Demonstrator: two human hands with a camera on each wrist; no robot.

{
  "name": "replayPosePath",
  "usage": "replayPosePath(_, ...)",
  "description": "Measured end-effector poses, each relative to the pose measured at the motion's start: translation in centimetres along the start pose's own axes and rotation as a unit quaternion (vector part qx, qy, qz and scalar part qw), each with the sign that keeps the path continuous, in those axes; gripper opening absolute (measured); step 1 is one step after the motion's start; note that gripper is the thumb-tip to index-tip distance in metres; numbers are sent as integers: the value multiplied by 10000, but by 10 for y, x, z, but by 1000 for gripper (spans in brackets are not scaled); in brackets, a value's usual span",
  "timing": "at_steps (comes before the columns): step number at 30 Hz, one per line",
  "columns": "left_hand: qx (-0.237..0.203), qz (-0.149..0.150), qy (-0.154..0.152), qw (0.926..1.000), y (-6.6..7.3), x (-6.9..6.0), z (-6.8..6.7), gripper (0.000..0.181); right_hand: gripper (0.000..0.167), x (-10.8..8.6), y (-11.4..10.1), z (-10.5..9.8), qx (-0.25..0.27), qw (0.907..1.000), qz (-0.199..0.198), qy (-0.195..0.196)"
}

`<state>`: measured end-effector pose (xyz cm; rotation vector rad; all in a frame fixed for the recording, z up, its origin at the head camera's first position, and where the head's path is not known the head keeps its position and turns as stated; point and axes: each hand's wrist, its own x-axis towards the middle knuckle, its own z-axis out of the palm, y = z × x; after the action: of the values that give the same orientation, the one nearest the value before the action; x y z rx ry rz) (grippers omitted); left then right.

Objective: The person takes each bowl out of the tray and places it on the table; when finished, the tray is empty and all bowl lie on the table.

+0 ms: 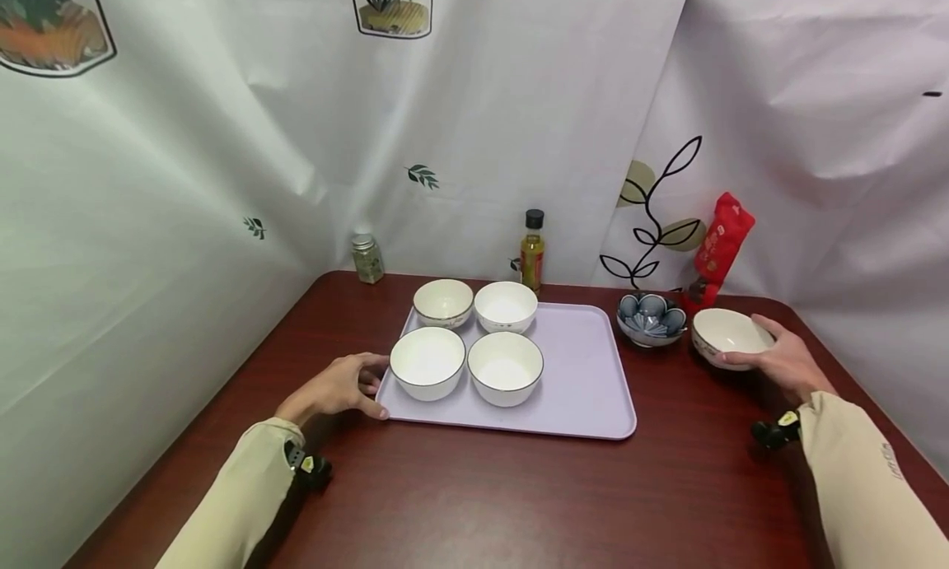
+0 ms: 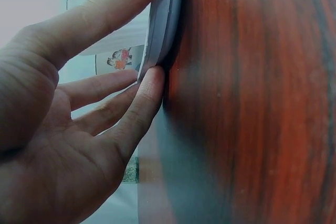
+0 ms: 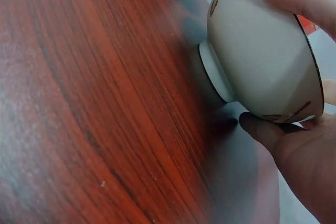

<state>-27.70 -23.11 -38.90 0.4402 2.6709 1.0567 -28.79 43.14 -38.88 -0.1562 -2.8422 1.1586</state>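
Note:
My left hand (image 1: 339, 385) touches the left edge of a pale lilac tray (image 1: 582, 371), thumb at the near corner, the fingers farther back along the side. In the left wrist view, fairly straight fingers (image 2: 136, 106) meet the tray's rim. Two white bowls stand in the tray's near row, a left one (image 1: 427, 370) and a right one (image 1: 506, 375). Behind them are a cream bowl (image 1: 442, 301) and another white bowl (image 1: 507, 305). At the far right, my right hand (image 1: 793, 359) grips a patterned bowl (image 3: 262, 51) by its side. Whether its foot touches the table is unclear.
A blue petal-patterned bowl (image 1: 652, 319) stands between the tray and the gripped bowl. Behind are a red packet (image 1: 722, 248), an oil bottle (image 1: 532, 254) and a spice jar (image 1: 366, 258). Fabric walls border the dark wooden table (image 1: 511, 495).

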Motion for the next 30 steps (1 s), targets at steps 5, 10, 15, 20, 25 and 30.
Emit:
replayPosePath(5,10,1,-18,10000,-2,1,1,94,110,1,1,0,-1,9998,-54,-178)
replayPosePath(10,38,20,0,10000,-2,1,1,95,112,-1,-6,-4,-336,9986,-188,-370)
replayPosePath(15,86,-6,15,10000,-1,1,0,95,112,-5,-28,-8,-790,9958,-449,80)
replayPosePath(20,168,-72,8,9998,2,1,-2,97,104,-11,-64,-6,-704,9936,-743,478)
replayPosePath(25,169,-104,35,9998,3,1,-3,98,95,-16,-102,14,-160,9912,-1225,479)
replayPosePath(30,179,-72,-10,9998,3,1,-2,98,86,-20,-124,45,205,9824,-1848,156)
